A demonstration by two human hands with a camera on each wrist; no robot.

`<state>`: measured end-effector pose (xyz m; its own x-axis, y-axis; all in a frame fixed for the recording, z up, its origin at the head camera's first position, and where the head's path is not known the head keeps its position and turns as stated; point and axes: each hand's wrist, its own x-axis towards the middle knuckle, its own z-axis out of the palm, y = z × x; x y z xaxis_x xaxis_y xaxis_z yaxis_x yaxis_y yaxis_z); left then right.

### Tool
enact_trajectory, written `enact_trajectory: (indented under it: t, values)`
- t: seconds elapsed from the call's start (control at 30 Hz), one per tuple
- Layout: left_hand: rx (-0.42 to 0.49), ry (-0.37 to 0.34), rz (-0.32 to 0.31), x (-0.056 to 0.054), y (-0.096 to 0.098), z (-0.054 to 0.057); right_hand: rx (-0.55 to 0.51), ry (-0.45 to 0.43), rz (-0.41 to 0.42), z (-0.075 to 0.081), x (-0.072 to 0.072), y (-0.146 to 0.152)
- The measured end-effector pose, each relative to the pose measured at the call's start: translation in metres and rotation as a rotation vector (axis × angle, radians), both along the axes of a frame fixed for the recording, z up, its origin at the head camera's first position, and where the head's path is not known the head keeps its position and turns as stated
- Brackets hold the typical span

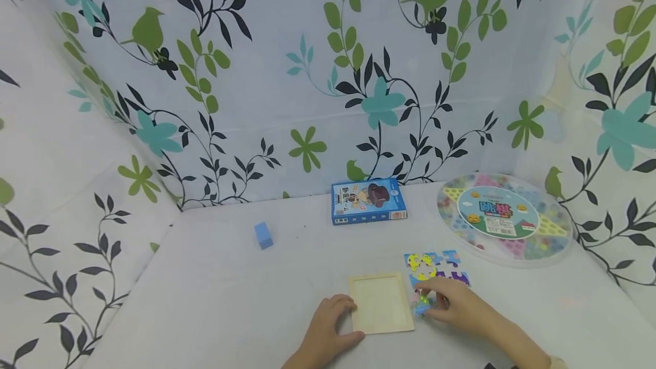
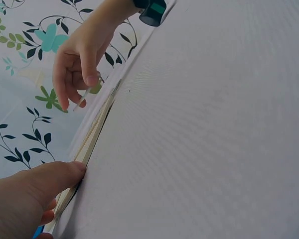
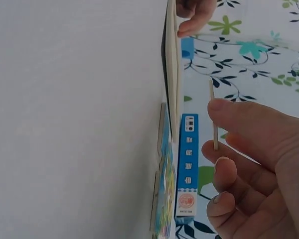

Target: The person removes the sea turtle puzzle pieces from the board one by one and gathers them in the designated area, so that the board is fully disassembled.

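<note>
A square wooden puzzle tray (image 1: 381,303) with a raised border lies flat on the white cloth, no pieces inside it. My left hand (image 1: 328,329) grips its left side, with the thumb (image 2: 65,177) along the near edge and the fingers at the left border. Just right of the tray, my right hand (image 1: 461,305) pinches a jigsaw piece (image 1: 422,305) between thumb and fingers. The right wrist view shows this piece edge-on as a thin strip (image 3: 212,90), raised above the cloth. Several colourful jigsaw pieces (image 1: 450,258) lie together beyond the right hand, partly hidden by it.
Behind the tray lies a blue game box (image 1: 368,201). A round, clear-lidded Chinese checkers set (image 1: 504,215) sits at the back right. One small blue block (image 1: 263,236) is at the back left. A patterned cloth (image 1: 266,73) stands behind and along both sides.
</note>
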<state>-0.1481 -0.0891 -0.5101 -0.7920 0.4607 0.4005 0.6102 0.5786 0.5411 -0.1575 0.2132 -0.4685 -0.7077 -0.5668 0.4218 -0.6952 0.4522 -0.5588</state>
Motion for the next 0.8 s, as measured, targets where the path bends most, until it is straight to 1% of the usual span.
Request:
enact_trajectory:
  t: [0.17,0.27,0.5,0.57,0.63,0.8]
  values:
    - [-0.001,0.000,0.005,0.000,0.000,0.001,-0.061,0.086,-0.029,-0.002,-0.001,0.019]
    - [0.002,0.005,0.005,-0.001,0.000,0.001,-0.080,0.118,-0.046,-0.003,-0.001,0.030]
    - [0.010,0.015,0.000,-0.002,0.000,-0.001,-0.055,0.109,-0.075,-0.004,-0.002,0.058]
    - [0.008,0.017,0.000,-0.002,0.001,-0.002,-0.043,0.085,-0.079,-0.005,-0.003,0.066]
    - [0.013,0.019,0.001,-0.002,0.000,-0.001,-0.041,0.034,-0.081,-0.007,-0.003,0.074]
    - [0.010,0.028,-0.004,-0.001,-0.001,-0.001,-0.062,-0.121,-0.041,-0.013,-0.006,0.087]
